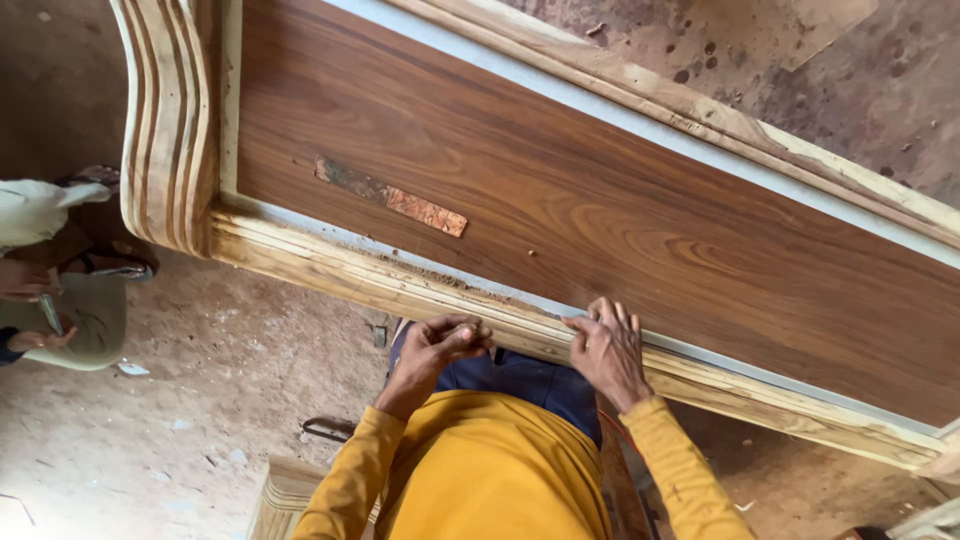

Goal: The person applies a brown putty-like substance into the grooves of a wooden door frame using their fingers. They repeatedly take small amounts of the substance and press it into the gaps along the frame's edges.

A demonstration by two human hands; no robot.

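Item one: my left hand (440, 345), fingers curled in, pressed knuckles-first against the lower moulded edge (400, 285) of a large wooden panel. Whether something small sits inside the curled fingers I cannot tell.

Item two: my right hand (610, 350), open and flat, palm down, fingers spread on the same pale moulding, fingertips reaching the seam where it meets the dark veneer. It holds nothing.

Item three: the wooden panel (620, 200), dark brown grained veneer, framed in pale ribbed moulding, lying slantwise across the view from upper left to lower right. Both hands rest on its near edge, close together. A rounded, fluted corner (165, 120) sits at the upper left.

Item four: a rough reddish patch strip (395, 198) on the veneer, up and left of my left hand, apart from it.

Item five: sawdust along the seam between moulding and veneer, left of my hands.

Item six: my yellow sleeves and shirt (480, 470) below the panel.

Item seven: another person (45, 280) at the left border, crouched on the dusty floor (200, 400), hands busy with something small.
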